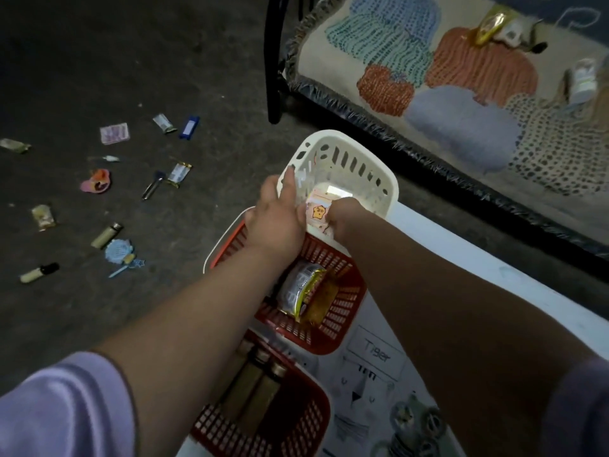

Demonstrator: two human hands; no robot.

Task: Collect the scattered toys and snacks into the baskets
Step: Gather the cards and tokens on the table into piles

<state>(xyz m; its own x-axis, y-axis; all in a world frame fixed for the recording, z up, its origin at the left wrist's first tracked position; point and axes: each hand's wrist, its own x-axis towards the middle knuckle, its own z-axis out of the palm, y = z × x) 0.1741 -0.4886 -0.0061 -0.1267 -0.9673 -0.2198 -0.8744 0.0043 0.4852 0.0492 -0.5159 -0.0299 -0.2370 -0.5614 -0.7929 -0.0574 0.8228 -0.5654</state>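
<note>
Three baskets stand in a row on a white board. The far white basket [359,166] is tilted. My left hand [280,212] grips its near left rim. My right hand [346,216] pinches a small pale packet with a yellow cartoon figure [318,211] inside that basket. The middle red basket [346,311] holds a silver and yellow snack pack [301,291]. Olive tubes [257,387] lie in the near red basket [296,427]. Several toys and snacks are scattered on the dark floor at left, such as a pink toy [97,182] and a blue toy [120,253].
A white board [461,275] with drawings and the word Tiger lies under the baskets. A patterned rug [461,94] hangs over a black frame [275,61] at upper right, with a gold item [491,26] and small packs on it. Bare dark floor lies at upper left.
</note>
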